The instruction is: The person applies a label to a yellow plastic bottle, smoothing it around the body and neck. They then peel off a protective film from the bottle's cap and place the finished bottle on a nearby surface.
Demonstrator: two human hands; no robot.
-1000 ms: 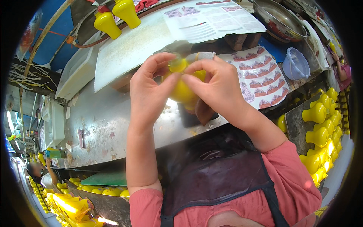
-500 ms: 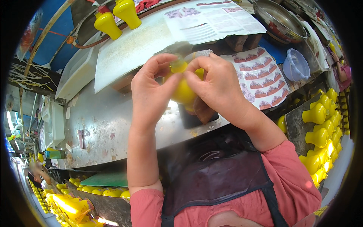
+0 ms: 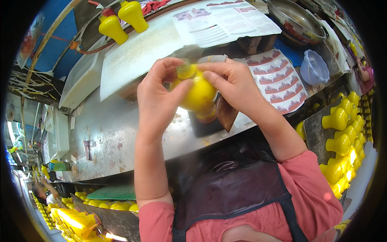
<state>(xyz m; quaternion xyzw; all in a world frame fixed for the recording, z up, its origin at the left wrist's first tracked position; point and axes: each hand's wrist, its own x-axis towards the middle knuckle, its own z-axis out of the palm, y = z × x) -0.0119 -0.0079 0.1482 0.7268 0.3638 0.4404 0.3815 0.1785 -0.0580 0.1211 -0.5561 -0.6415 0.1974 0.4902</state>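
A glossy yellow vase-shaped bottle (image 3: 198,93) is between my hands above the metal table, tilted, its narrow neck toward the far side. My left hand (image 3: 158,90) is closed on it, fingers at the neck and thumb along the shoulder. My right hand (image 3: 238,84) pinches the other side of the shoulder, thumb and fingers pressed against the yellow surface. Under the bottle's near end a brown wooden block (image 3: 225,113) shows beside a dark pad (image 3: 201,128). Right of my right hand lies a sheet of red-and-purple printed decals (image 3: 278,86).
Two yellow bottles (image 3: 133,17) stand at the far left beyond a white board (image 3: 139,54). A large metal pan (image 3: 296,18) and a pale blue bucket (image 3: 314,67) are at far right. Racks of yellow bottles (image 3: 340,139) flank me. Someone else is at far left.
Both hands have shifted slightly left with the bottle. My right thumb and fingers have spread along its shoulder, and more of the yellow body now shows.
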